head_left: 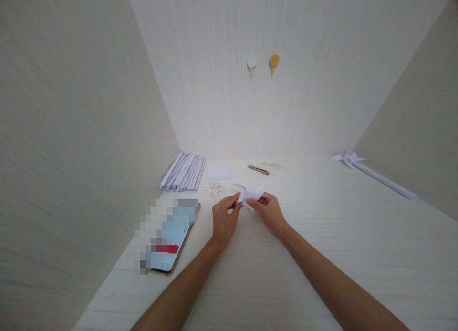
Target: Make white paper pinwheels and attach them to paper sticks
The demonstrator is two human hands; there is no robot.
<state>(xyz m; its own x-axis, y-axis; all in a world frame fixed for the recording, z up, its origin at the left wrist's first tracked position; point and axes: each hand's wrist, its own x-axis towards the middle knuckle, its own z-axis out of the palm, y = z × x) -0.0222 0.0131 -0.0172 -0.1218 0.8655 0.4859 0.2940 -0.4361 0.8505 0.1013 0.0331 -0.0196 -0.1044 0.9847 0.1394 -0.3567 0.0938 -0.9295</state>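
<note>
My forearms [332, 278] are spanning the worktop [322, 226], where my left hand [224, 220] and right hand [273, 215] are pinching a curled paper [252, 194] between them, nearer me than the snips [258, 170]; uneven pulling could be tearing it, a slipping thumb loosening its curls.

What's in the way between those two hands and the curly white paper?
Nothing that I can see: the left hand and right hand both hold the curled white paper. The snips lie beyond it and the phone lies to the left, neither in between.
</note>
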